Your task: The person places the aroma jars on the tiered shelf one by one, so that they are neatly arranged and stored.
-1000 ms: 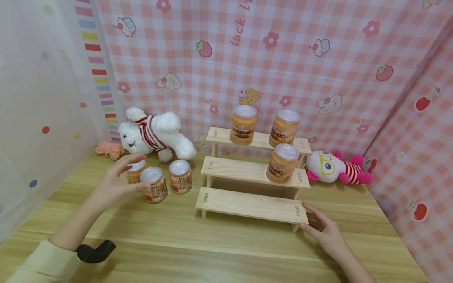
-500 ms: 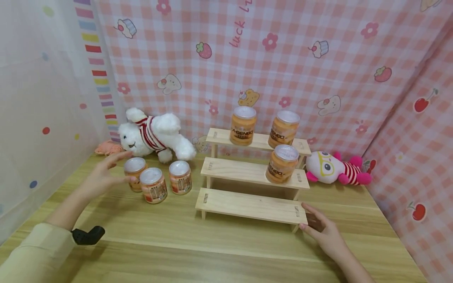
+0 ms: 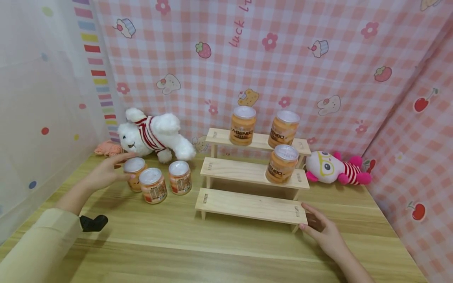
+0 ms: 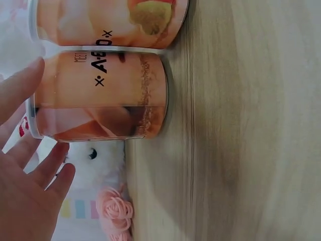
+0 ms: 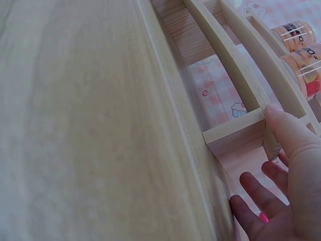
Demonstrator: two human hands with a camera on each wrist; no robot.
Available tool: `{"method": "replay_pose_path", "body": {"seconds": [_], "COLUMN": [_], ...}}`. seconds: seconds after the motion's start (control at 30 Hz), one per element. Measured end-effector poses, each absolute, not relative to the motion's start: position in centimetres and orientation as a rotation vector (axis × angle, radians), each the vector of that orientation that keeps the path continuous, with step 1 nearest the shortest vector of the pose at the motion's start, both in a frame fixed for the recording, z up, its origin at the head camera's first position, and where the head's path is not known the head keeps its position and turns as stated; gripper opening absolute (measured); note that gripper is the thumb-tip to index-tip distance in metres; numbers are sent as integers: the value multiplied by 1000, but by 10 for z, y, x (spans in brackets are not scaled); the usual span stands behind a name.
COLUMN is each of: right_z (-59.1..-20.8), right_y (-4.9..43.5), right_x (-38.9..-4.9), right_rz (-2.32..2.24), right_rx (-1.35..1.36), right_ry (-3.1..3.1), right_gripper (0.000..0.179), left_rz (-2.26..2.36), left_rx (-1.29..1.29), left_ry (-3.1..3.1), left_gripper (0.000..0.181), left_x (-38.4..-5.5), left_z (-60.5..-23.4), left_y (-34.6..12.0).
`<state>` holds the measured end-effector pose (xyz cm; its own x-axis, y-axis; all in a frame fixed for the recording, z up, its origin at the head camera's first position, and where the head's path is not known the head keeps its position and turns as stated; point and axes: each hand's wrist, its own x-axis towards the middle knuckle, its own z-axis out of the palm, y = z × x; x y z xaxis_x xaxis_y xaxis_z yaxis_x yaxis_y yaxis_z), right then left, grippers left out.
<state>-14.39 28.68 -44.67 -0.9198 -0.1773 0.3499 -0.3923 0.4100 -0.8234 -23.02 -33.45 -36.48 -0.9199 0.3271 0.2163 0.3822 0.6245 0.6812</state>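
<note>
My left hand [image 3: 107, 171] is around the upper part of the rear-left can [image 3: 135, 173], an orange-labelled can with a clear lid. In the left wrist view, its thumb [image 4: 22, 90] lies by the lid and the other fingers spread along the can's side; firm contact cannot be made out. Two like cans, a front can [image 3: 153, 186] and a right-hand can [image 3: 180, 179], stand beside it. My right hand [image 3: 325, 234] holds the right end of the lowest step of a three-tier wooden shelf [image 3: 247, 204], with the thumb [image 5: 286, 128] on its front edge.
Two cans stand on the top tier, a left one [image 3: 243, 126] and a right one [image 3: 284, 129]. Another can [image 3: 282, 165] is on the middle tier. A white plush toy [image 3: 155, 133] lies behind the loose cans, a pink plush [image 3: 336, 169] right of the shelf.
My left hand first drew back leftward from the cans, then came forward again to the rear-left can. The right hand stays at the shelf's end, and the cans keep their places.
</note>
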Motion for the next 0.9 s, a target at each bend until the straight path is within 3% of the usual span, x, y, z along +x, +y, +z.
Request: {"method": "replay_pose_path", "body": {"seconds": [0.43, 0.9], "right_z": [-445, -446], "right_y": [287, 287], "right_x": [-143, -144], "right_rz": [1532, 1544], "right_rx": [497, 496], "right_ry": [-2464, -2460], "right_gripper": [56, 56], "left_rz": [-1225, -1382], "left_rx": [-560, -312], "left_ry": [-2832, -2774], "left_gripper": [68, 74], "left_x": [-237, -228], "left_z": [-370, -377], "left_y": [-334, -337]}}
